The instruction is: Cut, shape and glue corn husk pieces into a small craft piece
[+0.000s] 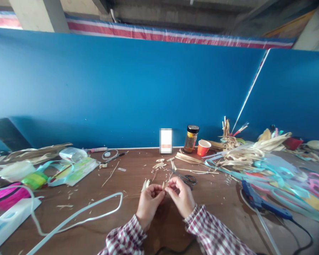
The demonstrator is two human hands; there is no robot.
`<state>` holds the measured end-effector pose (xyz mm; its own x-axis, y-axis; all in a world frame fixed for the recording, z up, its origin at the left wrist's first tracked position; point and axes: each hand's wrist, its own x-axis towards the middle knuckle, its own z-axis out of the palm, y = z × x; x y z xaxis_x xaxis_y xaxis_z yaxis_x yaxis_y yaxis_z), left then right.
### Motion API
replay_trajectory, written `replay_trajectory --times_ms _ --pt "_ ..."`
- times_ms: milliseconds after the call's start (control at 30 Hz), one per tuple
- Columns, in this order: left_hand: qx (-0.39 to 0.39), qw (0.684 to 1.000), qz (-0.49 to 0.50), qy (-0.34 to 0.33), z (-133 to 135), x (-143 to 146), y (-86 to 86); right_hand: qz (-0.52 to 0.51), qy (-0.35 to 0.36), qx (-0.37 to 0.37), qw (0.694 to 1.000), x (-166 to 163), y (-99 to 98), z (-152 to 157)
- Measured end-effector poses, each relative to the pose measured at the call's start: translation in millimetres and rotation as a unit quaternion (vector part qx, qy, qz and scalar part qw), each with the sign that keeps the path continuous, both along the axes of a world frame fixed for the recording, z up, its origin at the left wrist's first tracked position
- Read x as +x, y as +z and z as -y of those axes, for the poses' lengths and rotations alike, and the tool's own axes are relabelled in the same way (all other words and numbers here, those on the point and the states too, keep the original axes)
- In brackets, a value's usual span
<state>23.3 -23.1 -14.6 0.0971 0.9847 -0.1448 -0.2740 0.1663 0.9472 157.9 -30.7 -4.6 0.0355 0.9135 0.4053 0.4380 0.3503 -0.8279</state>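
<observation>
My left hand (pixel 149 204) and my right hand (pixel 182 198) meet over the middle of the brown table, fingertips nearly touching. Both are closed in a pinch around a small piece of pale dried husk (pixel 163 185), whose lower part the fingers hide. Just beyond my left knuckles, pale husk strips (pixel 145 185) stick up; whether that hand grips them I cannot tell. Dark-handled scissors (pixel 189 179) lie right behind my right hand. Husk scraps (pixel 159 164) are scattered farther back on the table.
A black-lidded jar (pixel 191 140) and a red paper cup (pixel 203 148) stand at the back. Right are heaped husks (pixel 236 156), ribbons and a blue glue gun (pixel 264 202). A pale looped tube (pixel 95 216), pink bundle (pixel 9 196) and plastic packets lie left. A blue partition (pixel 138 85) rises behind.
</observation>
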Motion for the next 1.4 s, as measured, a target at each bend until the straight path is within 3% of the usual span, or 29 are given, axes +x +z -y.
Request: replay_trajectory --times_ms 367,667,900,1400 --pt "0.009 0.999 0.028 -0.015 -0.4 -0.1 1.4 -0.006 0.01 -0.004 1.0 -0.6 0.4 0.9" --pt "0.031 0.999 -0.019 -0.027 -0.7 -0.4 -3.0 -0.046 0.028 -0.037 0.998 -1.3 1.4 1.3" --pt "-0.009 0.999 0.01 -0.047 1.8 1.4 2.0 -0.075 0.019 -0.046 0.996 0.0 1.8 -0.9" --pt "-0.06 0.996 0.058 -0.027 1.7 -1.3 5.2 -0.062 0.022 -0.03 0.997 1.8 -2.4 -1.7"
